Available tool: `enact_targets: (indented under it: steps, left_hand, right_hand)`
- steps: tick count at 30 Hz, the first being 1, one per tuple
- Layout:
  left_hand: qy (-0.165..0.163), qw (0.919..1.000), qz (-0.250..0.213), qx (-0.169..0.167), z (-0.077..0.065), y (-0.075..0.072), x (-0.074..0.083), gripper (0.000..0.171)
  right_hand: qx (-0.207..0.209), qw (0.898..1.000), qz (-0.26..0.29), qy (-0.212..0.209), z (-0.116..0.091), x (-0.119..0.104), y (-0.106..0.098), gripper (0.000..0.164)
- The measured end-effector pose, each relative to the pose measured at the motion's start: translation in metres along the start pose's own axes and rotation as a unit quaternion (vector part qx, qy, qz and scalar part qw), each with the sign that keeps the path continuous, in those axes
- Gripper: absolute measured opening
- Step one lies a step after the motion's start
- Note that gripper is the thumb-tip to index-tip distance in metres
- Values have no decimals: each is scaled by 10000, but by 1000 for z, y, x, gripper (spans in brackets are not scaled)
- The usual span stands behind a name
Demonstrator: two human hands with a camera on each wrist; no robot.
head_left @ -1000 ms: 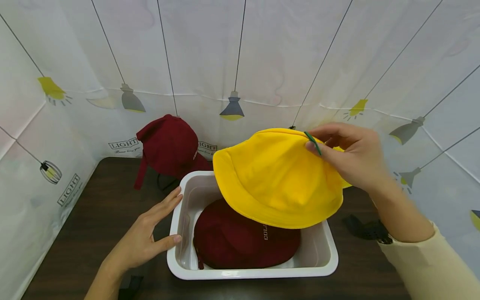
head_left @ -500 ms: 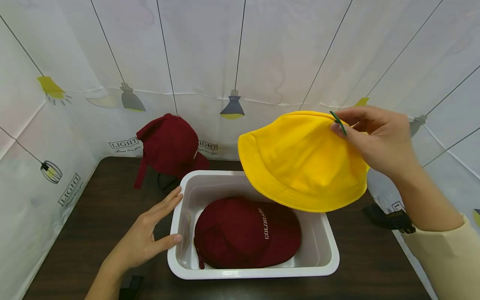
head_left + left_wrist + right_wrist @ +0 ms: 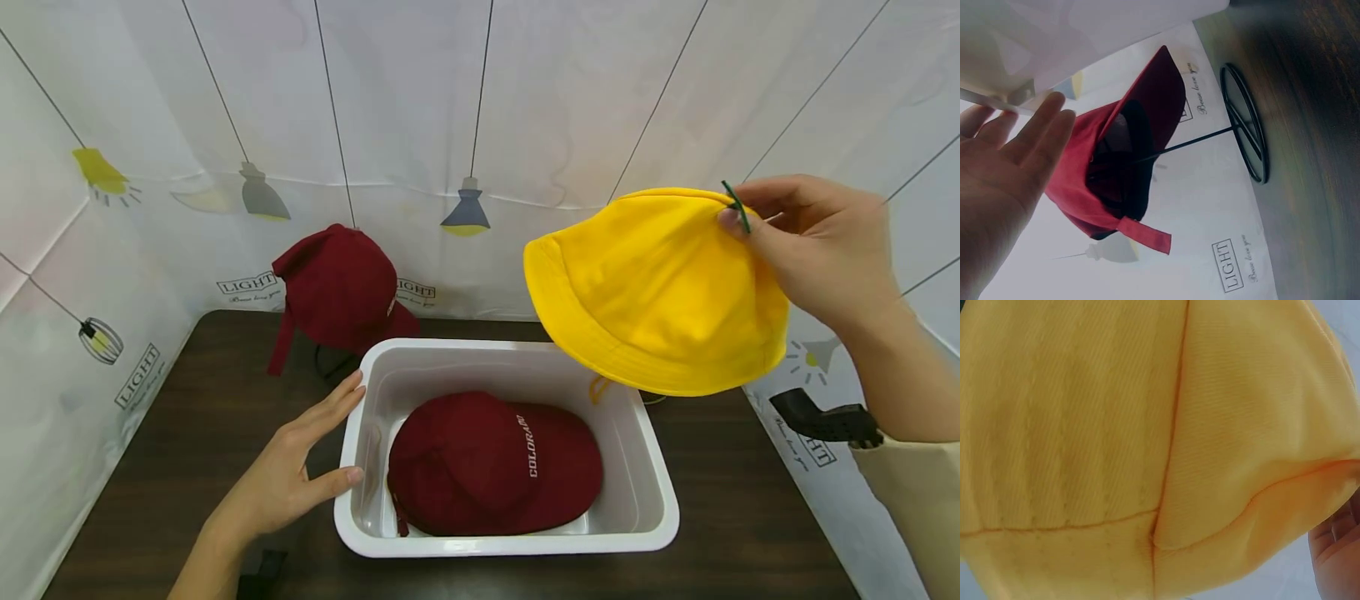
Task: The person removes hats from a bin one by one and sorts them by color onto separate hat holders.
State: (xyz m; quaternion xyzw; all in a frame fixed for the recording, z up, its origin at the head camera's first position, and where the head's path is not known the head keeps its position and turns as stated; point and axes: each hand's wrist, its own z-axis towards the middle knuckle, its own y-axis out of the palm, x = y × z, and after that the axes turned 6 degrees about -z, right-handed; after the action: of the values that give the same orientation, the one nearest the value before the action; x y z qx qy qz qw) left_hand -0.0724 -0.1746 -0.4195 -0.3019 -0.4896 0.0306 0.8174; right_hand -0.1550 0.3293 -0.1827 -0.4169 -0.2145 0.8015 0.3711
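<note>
My right hand [image 3: 825, 242] pinches a yellow bucket hat [image 3: 660, 292] at the crown, where a short green stem-like loop [image 3: 737, 207] sticks up. The hat hangs brim down over the right rear corner of a white plastic tub [image 3: 506, 546]. Yellow cloth fills most of the right wrist view. Inside the tub lies a dark red baseball cap [image 3: 480, 467] lettered COLORADO, its brim to the right. My left hand [image 3: 281, 479] rests on the tub's left rim, fingers extended and thumb apart.
Behind the tub, at left, another dark red cap [image 3: 337, 287] hangs on a black wire stand [image 3: 1244, 125]. White wall sheeting [image 3: 390, 108] printed with lamps surrounds the dark wooden table [image 3: 180, 442]. A thin yellow cord [image 3: 597, 389] dangles below the hat.
My right hand has carried the yellow hat up and to the right, uncovering the COLORADO cap in the tub. My left hand stays on the rim.
</note>
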Motion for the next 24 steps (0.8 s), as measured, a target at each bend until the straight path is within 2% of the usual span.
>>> enact_targets:
  steps: [16, 21, 24]
  left_hand:
    - [28, 10000, 11, -25, 1, 0, 0, 85]
    - [27, 10000, 74, 4, 0, 1, 0, 83]
    - [26, 9999, 104, 16, 0, 0, 0, 83]
  right_hand:
    - [210, 9973, -616, 340, 22, 23, -28, 32]
    - [111, 9913, -1047, 794, 27, 31, -34, 39]
    - [65, 9881, -1116, 1054, 31, 37, -38, 41]
